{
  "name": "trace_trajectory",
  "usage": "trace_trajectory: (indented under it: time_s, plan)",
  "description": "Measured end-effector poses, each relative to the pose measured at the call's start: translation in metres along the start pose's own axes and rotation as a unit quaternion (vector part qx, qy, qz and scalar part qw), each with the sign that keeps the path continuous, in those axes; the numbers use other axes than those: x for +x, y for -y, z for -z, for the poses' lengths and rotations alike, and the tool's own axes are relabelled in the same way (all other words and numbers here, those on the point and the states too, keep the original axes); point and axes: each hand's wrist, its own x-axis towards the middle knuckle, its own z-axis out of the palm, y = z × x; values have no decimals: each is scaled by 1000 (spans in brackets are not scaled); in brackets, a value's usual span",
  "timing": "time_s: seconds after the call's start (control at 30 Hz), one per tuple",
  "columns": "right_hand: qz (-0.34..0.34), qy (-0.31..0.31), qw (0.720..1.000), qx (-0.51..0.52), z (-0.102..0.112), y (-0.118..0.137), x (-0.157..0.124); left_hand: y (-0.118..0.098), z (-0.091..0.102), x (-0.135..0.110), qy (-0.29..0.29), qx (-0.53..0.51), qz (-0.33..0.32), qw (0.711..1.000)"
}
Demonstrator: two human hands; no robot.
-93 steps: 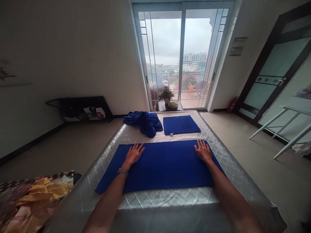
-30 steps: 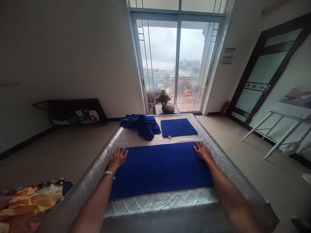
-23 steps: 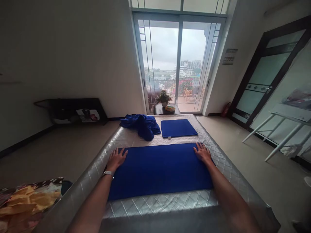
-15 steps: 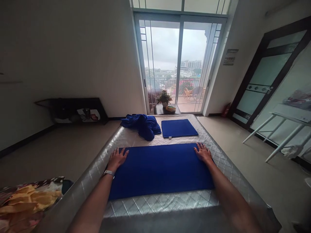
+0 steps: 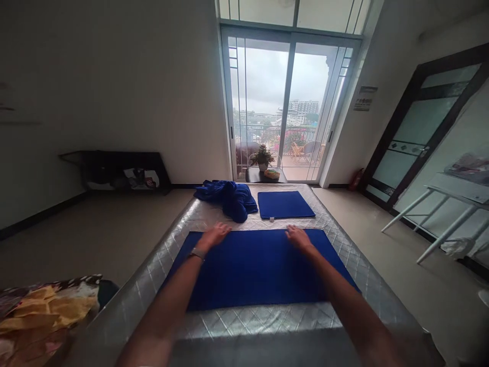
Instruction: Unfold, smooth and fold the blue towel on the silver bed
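Observation:
A wide rectangular blue towel (image 5: 260,275) lies flat and smooth across the silver quilted mattress (image 5: 267,323). My left hand (image 5: 216,235) is at its far edge, left of the middle, fingers pointing inward and somewhat blurred. Over the same edge, right of the middle, is my right hand (image 5: 298,237), its fingers loosely bent. Neither hand visibly grips the cloth; whether the fingertips touch it I cannot tell. Just beyond sits a smaller folded blue towel (image 5: 286,205) with a white tag. Beside that, to the left, is a crumpled heap of blue cloth (image 5: 231,200).
Patterned and yellow fabrics (image 5: 46,316) are piled at the lower left. Past the mattress's far end, a small dark table (image 5: 254,176) carries a potted plant (image 5: 263,157) before a sliding glass door. A white-legged stand (image 5: 443,224) is on the right.
Both hands have left the towel's far corners and slid inward along its far edge, closer together. The towel lies in the same place. The view has shifted slightly.

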Motion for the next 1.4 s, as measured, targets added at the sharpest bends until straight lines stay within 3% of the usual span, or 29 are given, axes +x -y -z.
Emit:
trace_trajectory:
  time_s: [0.1, 0.17, 0.23, 0.3, 0.4, 0.5, 0.77, 0.87, 0.97, 1.13, 1.4]
  plan:
    - [70, -14, 997, 13, -22, 66, 1, -72, -33, 8, -4, -20, -78, 997]
    - [102, -19, 994, 23, -36, 95, 0, -107, -54, 7, -8, -27, -107, 994]
    - [119, -22, 992, 27, -46, 108, -1, -126, -68, 2, -12, -32, -115, 993]
    - [122, -27, 992, 31, -52, 107, -2, -129, -75, -5, -12, -35, -116, 993]
    - [103, -33, 993, 41, -51, 88, -3, -111, -74, -13, 10, -32, -103, 994]
    - [63, -31, 997, 40, -46, 55, -4, -76, -65, -19, 27, -22, -68, 997]
    - [-101, -29, 994, -19, -35, -83, -16, 56, -38, -47, 36, 23, 47, 998]
    - [-147, -36, 988, -16, -36, -122, -21, 88, -32, -54, 37, 45, 93, 994]
    - [-156, -43, 987, -14, -40, -136, -22, 96, -31, -57, 29, 52, 124, 990]
    - [-155, -50, 987, -12, -44, -133, -20, 87, -32, -57, 11, 47, 164, 985]
    - [-167, -64, 983, -34, -36, -126, -23, 88, -28, -56, 42, 52, 164, 984]
